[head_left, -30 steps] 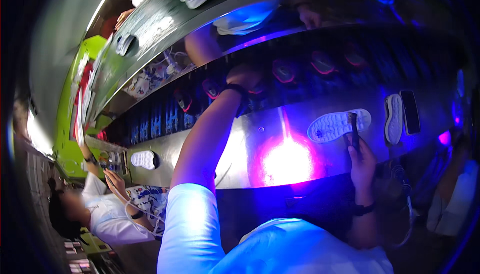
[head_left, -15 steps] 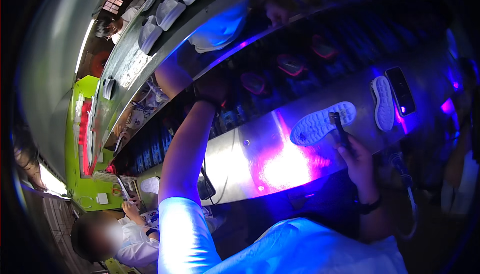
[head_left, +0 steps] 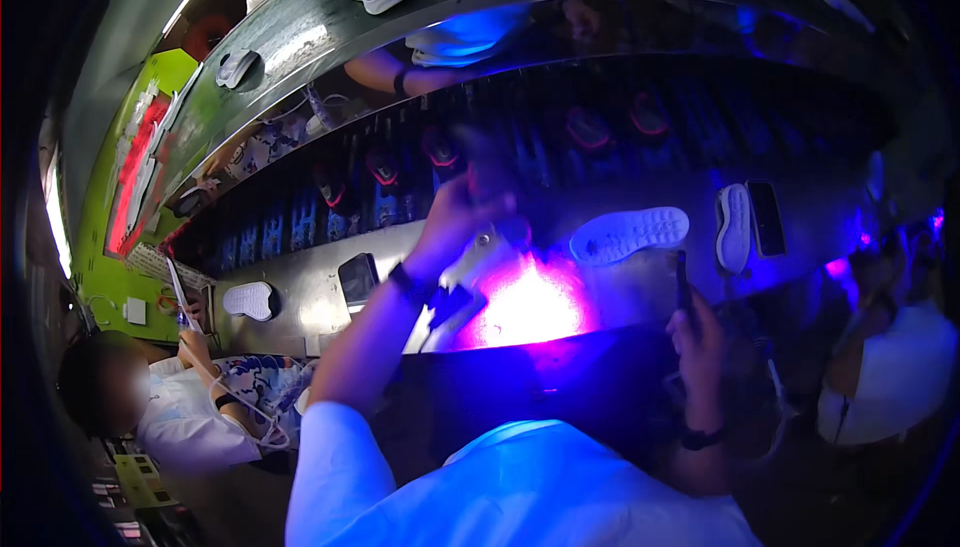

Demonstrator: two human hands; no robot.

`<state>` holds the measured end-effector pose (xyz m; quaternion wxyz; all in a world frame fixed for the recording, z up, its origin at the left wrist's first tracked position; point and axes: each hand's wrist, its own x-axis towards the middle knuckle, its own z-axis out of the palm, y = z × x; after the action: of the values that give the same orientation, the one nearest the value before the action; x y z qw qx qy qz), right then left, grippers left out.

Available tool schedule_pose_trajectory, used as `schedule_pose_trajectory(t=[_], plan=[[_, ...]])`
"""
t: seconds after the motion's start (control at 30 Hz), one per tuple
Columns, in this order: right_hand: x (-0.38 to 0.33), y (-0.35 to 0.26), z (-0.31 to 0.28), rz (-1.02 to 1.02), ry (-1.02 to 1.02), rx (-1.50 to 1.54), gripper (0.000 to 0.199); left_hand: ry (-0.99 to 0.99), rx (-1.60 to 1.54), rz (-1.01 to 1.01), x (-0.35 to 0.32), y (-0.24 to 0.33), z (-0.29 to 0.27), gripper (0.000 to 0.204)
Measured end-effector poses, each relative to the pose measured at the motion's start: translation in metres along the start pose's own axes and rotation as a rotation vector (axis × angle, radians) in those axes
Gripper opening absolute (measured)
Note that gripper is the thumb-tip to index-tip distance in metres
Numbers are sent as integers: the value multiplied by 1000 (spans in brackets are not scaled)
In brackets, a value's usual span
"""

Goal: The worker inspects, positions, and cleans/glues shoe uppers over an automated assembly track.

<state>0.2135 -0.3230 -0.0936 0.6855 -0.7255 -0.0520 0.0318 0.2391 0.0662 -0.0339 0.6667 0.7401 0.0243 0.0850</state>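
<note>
White sole, brush now off (in right hand), left hand withdrawn.

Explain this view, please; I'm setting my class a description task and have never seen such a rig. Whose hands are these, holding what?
No robot here: these are a person's own bare hands. The view comes from the left one of two fisheye cameras worn on the head, looking down, so straight edges bend. The right hand holds a slim dark tool. The left hand is beside a dark, blurred shape; I cannot tell whether it grips it. On the metal bench, a pale shoe sole lies beyond the tool, a second sole lies beside a dark flat device, and a third sole lies toward the left end.
</note>
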Motion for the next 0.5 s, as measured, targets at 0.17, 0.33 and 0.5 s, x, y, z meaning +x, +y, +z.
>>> schedule_pose_trajectory(t=[0.17, 0.33, 0.5], plan=[[-1, -40, 14, 32, -222, -78, 43, 226, 424, 438, -114, 35, 42, 75], [-17, -101, 49, -181, -383, -144, 41, 142, 559, 866, -164, 37, 34, 45], [-24, -140, 69, -486, -502, -483, 42, 163, 736, 972, -186, 52, 30, 40]])
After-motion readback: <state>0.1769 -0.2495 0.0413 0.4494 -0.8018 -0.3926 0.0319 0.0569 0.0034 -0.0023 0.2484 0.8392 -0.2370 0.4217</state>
